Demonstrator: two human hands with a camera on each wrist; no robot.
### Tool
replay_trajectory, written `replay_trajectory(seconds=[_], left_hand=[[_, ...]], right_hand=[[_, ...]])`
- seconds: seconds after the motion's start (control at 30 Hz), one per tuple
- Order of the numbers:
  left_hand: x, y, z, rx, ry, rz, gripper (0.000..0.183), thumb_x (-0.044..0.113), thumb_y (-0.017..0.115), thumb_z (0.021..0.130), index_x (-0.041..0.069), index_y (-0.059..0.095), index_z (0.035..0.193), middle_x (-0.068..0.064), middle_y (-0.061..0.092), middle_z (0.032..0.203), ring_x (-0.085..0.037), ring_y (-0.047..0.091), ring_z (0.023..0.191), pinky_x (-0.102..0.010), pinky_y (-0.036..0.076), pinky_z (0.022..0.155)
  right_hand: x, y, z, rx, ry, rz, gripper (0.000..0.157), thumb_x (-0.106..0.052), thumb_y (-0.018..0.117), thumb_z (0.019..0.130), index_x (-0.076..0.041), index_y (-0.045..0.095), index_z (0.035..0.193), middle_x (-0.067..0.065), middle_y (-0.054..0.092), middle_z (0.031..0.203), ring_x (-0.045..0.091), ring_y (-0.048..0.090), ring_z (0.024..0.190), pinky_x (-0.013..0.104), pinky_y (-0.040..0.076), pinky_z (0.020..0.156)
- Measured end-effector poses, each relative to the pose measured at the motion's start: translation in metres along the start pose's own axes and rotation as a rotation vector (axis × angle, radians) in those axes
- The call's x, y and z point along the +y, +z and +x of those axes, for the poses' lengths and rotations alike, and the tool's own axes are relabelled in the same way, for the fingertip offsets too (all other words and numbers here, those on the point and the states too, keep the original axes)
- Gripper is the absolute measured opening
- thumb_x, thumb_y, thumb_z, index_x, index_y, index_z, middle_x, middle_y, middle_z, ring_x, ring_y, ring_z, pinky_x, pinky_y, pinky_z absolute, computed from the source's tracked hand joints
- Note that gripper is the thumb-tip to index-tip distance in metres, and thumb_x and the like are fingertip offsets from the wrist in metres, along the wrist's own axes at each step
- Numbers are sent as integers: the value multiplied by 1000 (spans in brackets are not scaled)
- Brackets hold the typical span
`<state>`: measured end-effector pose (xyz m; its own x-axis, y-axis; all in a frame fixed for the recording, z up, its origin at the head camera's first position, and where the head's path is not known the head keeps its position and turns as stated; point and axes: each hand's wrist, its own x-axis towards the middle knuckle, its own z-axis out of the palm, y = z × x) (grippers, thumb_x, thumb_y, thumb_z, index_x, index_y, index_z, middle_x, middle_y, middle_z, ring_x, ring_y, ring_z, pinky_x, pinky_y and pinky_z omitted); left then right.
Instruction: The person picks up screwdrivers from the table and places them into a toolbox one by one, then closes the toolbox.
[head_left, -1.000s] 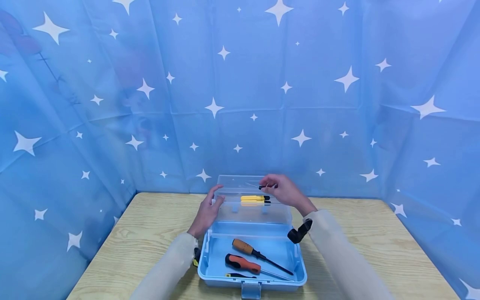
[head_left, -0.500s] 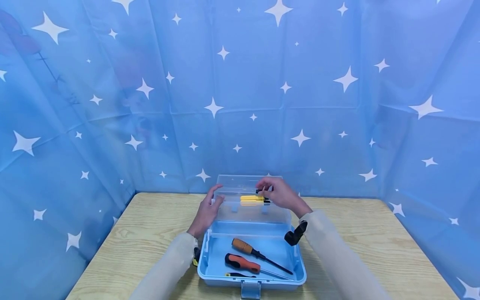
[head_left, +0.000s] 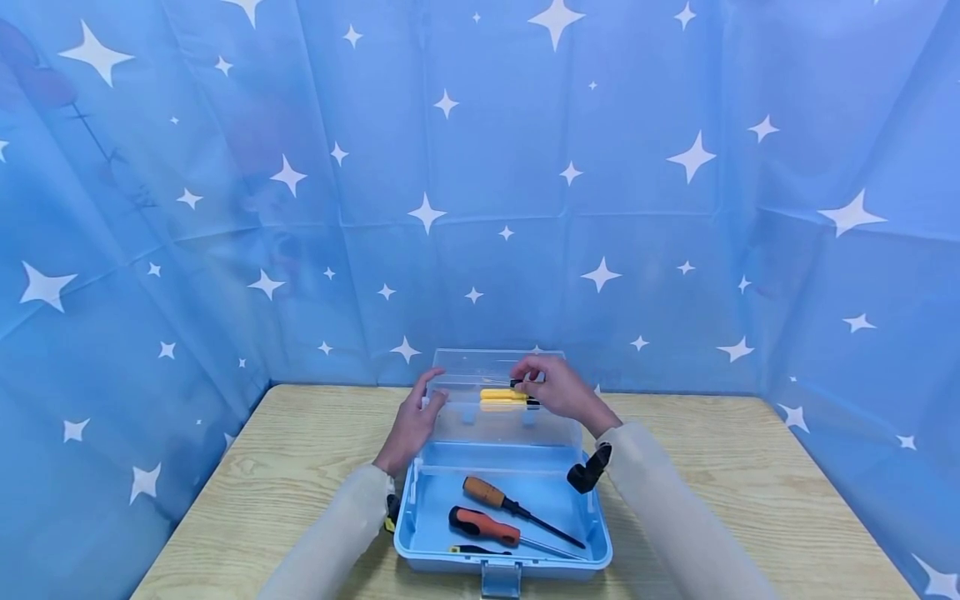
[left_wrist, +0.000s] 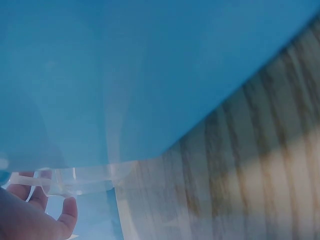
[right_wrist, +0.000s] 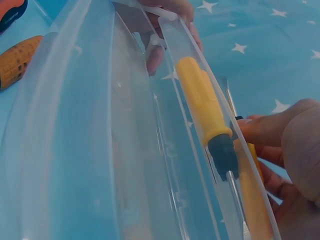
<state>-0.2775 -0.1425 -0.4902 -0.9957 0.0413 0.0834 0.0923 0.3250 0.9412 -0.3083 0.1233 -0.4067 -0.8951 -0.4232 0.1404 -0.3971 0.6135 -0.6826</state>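
A light blue toolbox (head_left: 501,565) stands open, its clear compartment tray (head_left: 495,427) raised at the back. My left hand (head_left: 412,425) holds the tray's left end, fingers and thumb round the edge. At the tray's upper right, my right hand (head_left: 561,390) pinches a small yellow-and-black screwdriver (right_wrist: 239,119) close to its black collar; the hand and tray wall hide part of it. A yellow-handled screwdriver (right_wrist: 200,97) lies in the tray, right below those fingers. In the left wrist view the left fingertips (left_wrist: 69,210) show beside the clear plastic.
Inside the box lie a screwdriver with a brown handle (head_left: 486,492), an orange-and-black one (head_left: 486,527) and a small dark tool (head_left: 480,550) by the front wall. A latch (head_left: 501,581) hangs at the front. Behind the wooden table (head_left: 315,467) hangs a star-patterned blue curtain (head_left: 510,167).
My right hand has moved slightly left and down with its screwdriver, closer to the yellow handles in the tray. My left hand has stayed at the tray's left end.
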Motion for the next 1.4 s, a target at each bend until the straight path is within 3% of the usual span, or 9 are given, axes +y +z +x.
replay_trajectory(seconds=[0.27,0.5,0.7,1.1,1.4], left_hand=[[0,1,0,-5,-5,-5,51,53,44,102,40,34,150,-6,49,138,-37,54,124,-62,49,96],[3,1,-1,12,-11,12,45,56,44,101,49,35,145,-6,45,146,-35,50,128,-63,45,100],[2,1,-1,11,-2,15,44,52,44,103,47,36,145,-6,48,141,-35,52,125,-62,48,97],[2,1,1,6,-24,22,53,58,43,100,40,35,150,-5,45,145,-36,50,128,-63,45,100],[4,-1,0,-4,-19,48,52,62,42,99,45,36,147,-3,47,145,-35,51,129,-62,46,100]], right_hand=[[1,1,0,-2,-2,-2,13,-12,66,95,-18,72,106,-2,67,105,19,56,91,33,52,73],[2,2,1,-1,-5,-11,13,-12,67,95,-14,71,107,-2,66,106,20,56,92,34,52,75],[3,2,0,-5,-2,-13,14,-12,66,96,-14,71,109,-1,66,109,20,56,93,35,52,76],[1,-1,-1,-2,20,5,14,-12,65,96,-15,71,109,0,66,107,21,55,94,34,52,76],[14,-11,-10,146,26,100,16,-16,58,101,-13,70,110,5,65,108,24,56,95,34,49,78]])
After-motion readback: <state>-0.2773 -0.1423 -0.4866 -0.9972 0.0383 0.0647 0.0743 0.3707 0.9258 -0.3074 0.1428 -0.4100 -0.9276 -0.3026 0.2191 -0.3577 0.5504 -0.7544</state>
